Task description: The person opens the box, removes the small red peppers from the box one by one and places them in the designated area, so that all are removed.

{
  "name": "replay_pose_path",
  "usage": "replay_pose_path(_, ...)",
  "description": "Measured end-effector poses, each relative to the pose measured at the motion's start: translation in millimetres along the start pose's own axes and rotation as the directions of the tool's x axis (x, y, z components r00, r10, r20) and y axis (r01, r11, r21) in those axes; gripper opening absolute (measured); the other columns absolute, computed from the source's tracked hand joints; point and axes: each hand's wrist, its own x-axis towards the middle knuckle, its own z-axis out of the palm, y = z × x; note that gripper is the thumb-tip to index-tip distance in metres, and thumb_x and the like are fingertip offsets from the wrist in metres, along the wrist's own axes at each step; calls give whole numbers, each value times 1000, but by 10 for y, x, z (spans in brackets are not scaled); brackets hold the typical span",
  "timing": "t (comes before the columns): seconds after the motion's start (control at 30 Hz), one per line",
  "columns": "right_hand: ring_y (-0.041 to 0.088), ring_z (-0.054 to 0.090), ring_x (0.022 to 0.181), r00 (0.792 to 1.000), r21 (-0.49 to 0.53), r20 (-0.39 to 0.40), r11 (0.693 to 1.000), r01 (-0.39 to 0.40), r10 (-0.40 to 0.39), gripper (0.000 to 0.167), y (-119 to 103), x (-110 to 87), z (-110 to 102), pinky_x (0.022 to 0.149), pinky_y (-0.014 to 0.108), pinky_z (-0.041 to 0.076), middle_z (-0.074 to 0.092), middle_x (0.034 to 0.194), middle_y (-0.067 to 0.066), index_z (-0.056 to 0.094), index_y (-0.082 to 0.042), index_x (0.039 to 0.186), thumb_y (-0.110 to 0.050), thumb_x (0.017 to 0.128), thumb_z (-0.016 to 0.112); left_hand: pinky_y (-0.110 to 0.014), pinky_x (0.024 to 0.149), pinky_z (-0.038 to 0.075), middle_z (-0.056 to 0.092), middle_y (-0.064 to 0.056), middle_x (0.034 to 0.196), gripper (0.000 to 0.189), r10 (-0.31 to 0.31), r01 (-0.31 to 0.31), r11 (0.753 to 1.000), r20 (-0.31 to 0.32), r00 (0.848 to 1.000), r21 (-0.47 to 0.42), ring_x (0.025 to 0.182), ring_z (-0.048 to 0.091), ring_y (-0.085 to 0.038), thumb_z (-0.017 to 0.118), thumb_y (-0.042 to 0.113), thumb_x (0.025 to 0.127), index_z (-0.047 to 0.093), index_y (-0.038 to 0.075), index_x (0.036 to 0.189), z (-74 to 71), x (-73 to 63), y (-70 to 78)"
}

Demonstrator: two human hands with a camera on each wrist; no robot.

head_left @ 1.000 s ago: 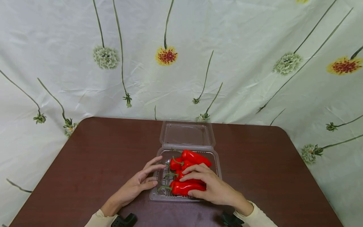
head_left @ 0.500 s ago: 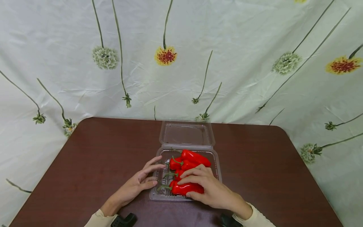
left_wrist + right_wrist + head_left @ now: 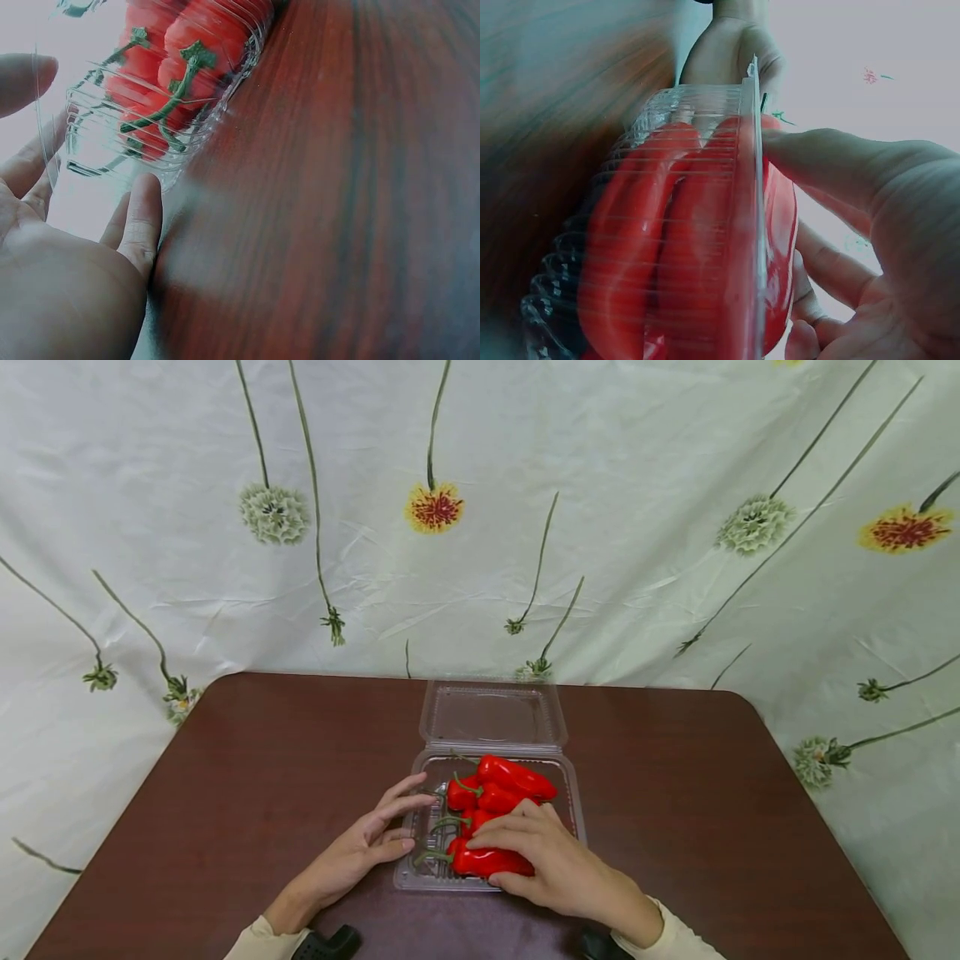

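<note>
Several red peppers with green stems lie in a clear plastic clamshell box (image 3: 578,793), its lid (image 3: 491,714) folded back. Over the box's right side, my right hand (image 3: 558,864) grips the nearest red pepper (image 3: 480,858), thumb on its near side and bent fingers on its far side. The right wrist view shows that thumb and the fingers on either side of the top red pepper (image 3: 782,225), above the box rim. My left hand (image 3: 352,852) has its fingers stretched out along the box's left wall. In the left wrist view, stems (image 3: 180,94) show through the ribbed plastic.
A dark reddish-brown table (image 3: 300,743) carries the box near its front edge. Behind it hangs a pale cloth (image 3: 637,485) printed with flowers. A black device (image 3: 330,942) is strapped at the left wrist, and another (image 3: 600,946) at the right.
My right hand has shifted slightly left and nearer, its fingers coming down behind the nearest red pepper. The left hand and the box stay almost where they were.
</note>
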Motion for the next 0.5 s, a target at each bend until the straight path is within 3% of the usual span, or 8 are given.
replay_pose_path(0.27,5,51,101,999,-39,-8,998,50,-50,40,-7,-16,28,86,28,35,68,124,-12,67,-27,126,-27,88,78,-23,103,42,-5,-20,166,52,13,-13,1000,9,1000,-4,142,30,4,48,-1,102,37,1,152,13,-10,-14)
replay_pose_path(0.5,9,56,109,998,-78,-21,995,57,-59,39,-14,-10,52,93,33,43,66,122,-10,66,-24,126,-28,88,78,-22,101,43,-5,-20,166,52,18,-18,1000,6,1000,-6,142,30,3,49,-1,102,36,1,153,3,-2,-6)
